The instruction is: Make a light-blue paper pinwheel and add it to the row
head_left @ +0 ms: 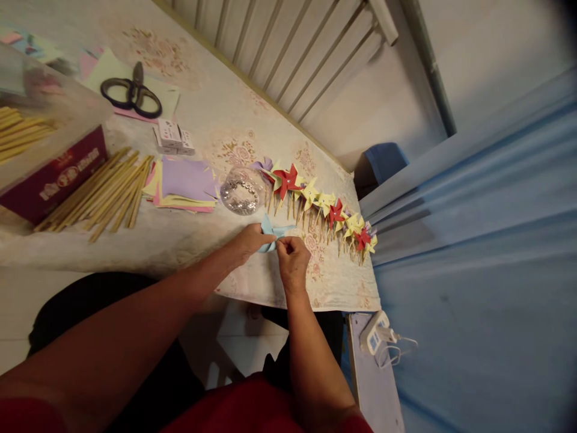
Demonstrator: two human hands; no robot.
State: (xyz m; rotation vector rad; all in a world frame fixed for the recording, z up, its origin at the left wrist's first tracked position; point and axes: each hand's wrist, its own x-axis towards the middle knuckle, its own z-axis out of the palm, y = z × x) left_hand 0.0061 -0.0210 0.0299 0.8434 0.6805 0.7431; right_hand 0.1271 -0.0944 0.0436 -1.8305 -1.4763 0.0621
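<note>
A light blue paper piece (273, 231), partly folded, lies at the near edge of the table. My left hand (249, 242) pinches its left side, fingers closed on it. My right hand (293, 260) pinches its right side, thumb and fingers pressed together on the paper. Just beyond the hands a row of several finished paper pinwheels (322, 210) in yellow, red and purple lies on wooden sticks.
A clear round container of small shiny pieces (242, 190) sits by a stack of coloured paper squares (184, 183). Wooden sticks (106, 193), a dark red box (54, 177), black scissors (131, 95) and a small staple box (173, 136) lie further left. A white charger (375, 337) rests on a ledge below.
</note>
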